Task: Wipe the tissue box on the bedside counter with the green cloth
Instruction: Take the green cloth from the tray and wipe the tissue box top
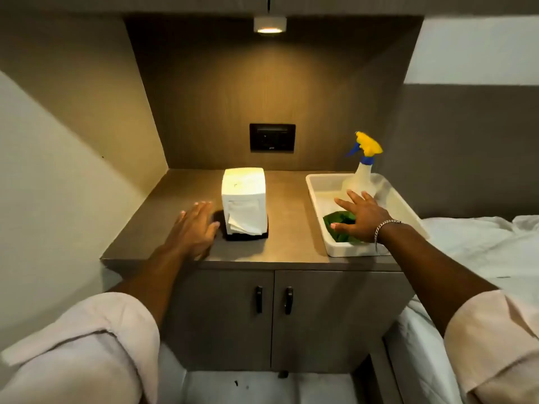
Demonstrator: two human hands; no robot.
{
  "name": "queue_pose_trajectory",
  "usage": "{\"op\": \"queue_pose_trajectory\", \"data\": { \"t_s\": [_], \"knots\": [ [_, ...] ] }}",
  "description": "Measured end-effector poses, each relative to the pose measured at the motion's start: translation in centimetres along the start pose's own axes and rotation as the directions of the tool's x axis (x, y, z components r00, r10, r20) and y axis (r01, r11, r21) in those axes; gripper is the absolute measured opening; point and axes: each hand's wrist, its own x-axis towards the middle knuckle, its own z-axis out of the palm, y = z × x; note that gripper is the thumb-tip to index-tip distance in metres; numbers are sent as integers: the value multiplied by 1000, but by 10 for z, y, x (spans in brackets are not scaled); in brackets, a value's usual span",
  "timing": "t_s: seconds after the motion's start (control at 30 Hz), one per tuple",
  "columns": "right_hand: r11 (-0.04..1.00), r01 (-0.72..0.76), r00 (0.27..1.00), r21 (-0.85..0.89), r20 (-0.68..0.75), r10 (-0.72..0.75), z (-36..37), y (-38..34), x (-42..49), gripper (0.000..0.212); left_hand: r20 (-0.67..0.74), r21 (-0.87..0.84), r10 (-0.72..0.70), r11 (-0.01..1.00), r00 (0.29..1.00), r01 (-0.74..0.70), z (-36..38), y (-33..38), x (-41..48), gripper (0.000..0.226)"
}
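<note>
Tissue box point(244, 199) sits mid-desk point(291, 228). Right hand point(361, 215), fingers spread, hovers over the green cloth point(339, 221) in the tray point(318, 182) at 3 o'clock; left hand point(194, 228) open beside the box. Careless grab could topple the spray bottle point(361, 176), I'd guess.

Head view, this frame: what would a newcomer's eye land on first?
Probably the white tissue box, lit from the lamp above, standing mid-counter with a tissue hanging from its front. Next, the spray bottle with its yellow and blue head, upright at the back of the white tray on the right. Then the two open hands: the right hand spread over the green cloth in the tray, the left hand beside the box.
</note>
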Motion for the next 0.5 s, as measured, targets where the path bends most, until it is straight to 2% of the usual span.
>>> {"op": "queue_pose_trajectory", "data": {
  "t_s": [0.13,0.27,0.33,0.5],
  "knots": [
    [999,-47,994,-4,101,47,17,5,26,81,110,60,-71,996,991,65,35,-23,6,63],
    [998,-68,976,13,207,63,28,10,46,76,122,170,-80,984,989,58,48,-40,10,66],
    [997,-68,981,23,185,62,32,7,50,72,127,211,-76,976,989,48,48,-44,8,68],
    [999,-35,999,28,16,34,33,3,44,53,138,238,-90,970,986,55,49,-42,7,70]
  ]
}}
